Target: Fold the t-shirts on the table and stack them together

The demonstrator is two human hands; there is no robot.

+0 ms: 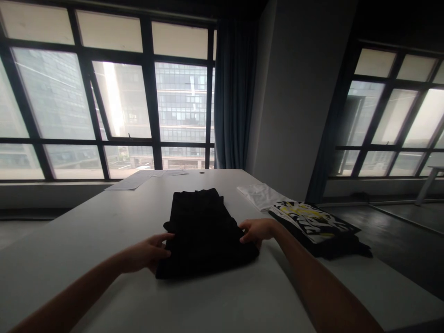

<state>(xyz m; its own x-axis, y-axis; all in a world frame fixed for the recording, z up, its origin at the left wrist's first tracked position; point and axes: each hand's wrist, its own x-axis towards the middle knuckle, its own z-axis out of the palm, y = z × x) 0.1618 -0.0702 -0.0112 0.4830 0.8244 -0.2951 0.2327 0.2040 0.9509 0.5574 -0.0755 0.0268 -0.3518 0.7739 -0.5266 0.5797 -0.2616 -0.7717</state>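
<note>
A black shirt (204,236), partly folded into a narrow shape, lies on the white table (118,231) in front of me. Its dark cloth hides most of the fold lines. My left hand (147,252) grips its left edge between thumb and fingers. On the opposite edge, my right hand (258,231) pinches the cloth, with some fingertips hidden beneath or behind it. The near end of the shirt looks slightly raised from the table.
To the right is a stack of folded clothes (312,222), the top one printed black, white and yellow. A white cloth (260,196) lies beside it. Paper sheets (130,181) rest at the far left. Behind the table are windows and a blue curtain (234,97).
</note>
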